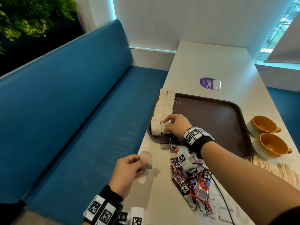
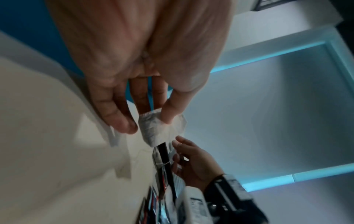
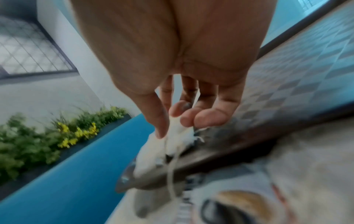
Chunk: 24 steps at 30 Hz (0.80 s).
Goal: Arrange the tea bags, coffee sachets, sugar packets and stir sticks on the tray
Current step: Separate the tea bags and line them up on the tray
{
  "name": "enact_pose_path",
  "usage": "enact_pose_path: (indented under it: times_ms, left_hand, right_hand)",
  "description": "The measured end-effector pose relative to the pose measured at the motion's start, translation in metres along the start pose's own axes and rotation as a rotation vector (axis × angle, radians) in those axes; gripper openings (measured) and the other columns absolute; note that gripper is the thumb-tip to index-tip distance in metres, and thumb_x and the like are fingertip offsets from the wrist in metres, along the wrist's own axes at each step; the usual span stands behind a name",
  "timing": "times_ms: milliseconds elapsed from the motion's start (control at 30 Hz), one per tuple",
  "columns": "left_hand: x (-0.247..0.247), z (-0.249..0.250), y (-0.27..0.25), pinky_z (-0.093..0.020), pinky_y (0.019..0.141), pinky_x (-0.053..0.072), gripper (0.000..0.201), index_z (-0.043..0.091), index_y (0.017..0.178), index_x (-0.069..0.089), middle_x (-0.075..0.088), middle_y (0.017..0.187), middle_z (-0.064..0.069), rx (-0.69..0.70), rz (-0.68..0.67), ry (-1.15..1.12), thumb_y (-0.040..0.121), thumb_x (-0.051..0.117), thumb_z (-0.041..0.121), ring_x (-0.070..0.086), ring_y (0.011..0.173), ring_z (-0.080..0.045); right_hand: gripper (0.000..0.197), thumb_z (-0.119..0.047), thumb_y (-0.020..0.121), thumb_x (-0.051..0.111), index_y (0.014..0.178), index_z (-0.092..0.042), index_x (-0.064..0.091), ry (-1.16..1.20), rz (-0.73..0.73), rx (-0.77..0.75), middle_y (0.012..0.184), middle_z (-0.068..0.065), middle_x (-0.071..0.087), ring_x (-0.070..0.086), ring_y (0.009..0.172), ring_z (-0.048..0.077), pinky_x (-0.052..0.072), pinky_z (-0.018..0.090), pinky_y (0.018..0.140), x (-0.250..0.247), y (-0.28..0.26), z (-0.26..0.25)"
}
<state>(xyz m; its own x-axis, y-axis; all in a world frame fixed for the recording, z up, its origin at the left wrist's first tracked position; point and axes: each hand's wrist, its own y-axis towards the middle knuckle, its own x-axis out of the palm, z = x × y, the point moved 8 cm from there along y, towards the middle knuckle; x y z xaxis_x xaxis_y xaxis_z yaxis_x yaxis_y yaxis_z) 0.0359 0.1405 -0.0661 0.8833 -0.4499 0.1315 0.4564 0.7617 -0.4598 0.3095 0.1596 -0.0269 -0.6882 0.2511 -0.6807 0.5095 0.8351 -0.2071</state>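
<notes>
A dark brown tray [image 1: 219, 114] lies on the white table. Two rows of white tea bags [image 1: 162, 108] run along its left edge. My right hand [image 1: 172, 125] pinches a tea bag [image 3: 177, 134] at the near end of the right row, its string [image 3: 172, 171] trailing over the tray rim. My left hand [image 1: 129, 169] holds another tea bag [image 1: 146, 160] above the table's left edge, thumb and fingers pinching it [image 2: 159, 130]. Red and black coffee sachets [image 1: 193, 181] lie heaped near the front. Wooden stir sticks [image 1: 269, 168] lie at the right.
Two orange-lined cups [image 1: 266, 137] stand right of the tray. One loose tea bag [image 1: 217, 84] lies beyond the tray beside a purple sticker [image 1: 206, 83]. White sugar packets [image 1: 224, 213] lie at the front edge. A blue bench [image 1: 73, 119] runs along the table's left.
</notes>
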Motion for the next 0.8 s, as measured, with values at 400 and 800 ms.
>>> enact_pose_path:
  times_ms: [400,800]
  left_hand:
    - [0.040,0.081,0.048,-0.021,0.057,0.049,0.016,0.015,0.094,0.074,0.077,0.084,-0.003,0.334,0.062,0.161,0.082,0.084,0.019,0.068,0.072,-0.011]
    - [0.080,0.074,0.067,-0.031,0.102,0.034,0.041,0.029,0.135,0.056,0.051,0.129,0.011,0.440,-0.200,1.221,0.097,0.059,0.046,0.030,0.111,-0.014]
  right_hand:
    - [0.027,-0.021,0.088,0.080,0.108,-0.006,0.071,0.437,-0.295,-0.093,0.094,0.015,0.076,0.065,0.068,0.015,0.055,0.027,0.061,0.002,-0.065,-0.033]
    - [0.016,-0.028,0.083,0.084,0.079,-0.016,0.073,0.255,-0.051,0.156,0.074,-0.001,0.072,0.068,0.062,0.011,0.056,0.024,0.056,0.006,-0.030,0.031]
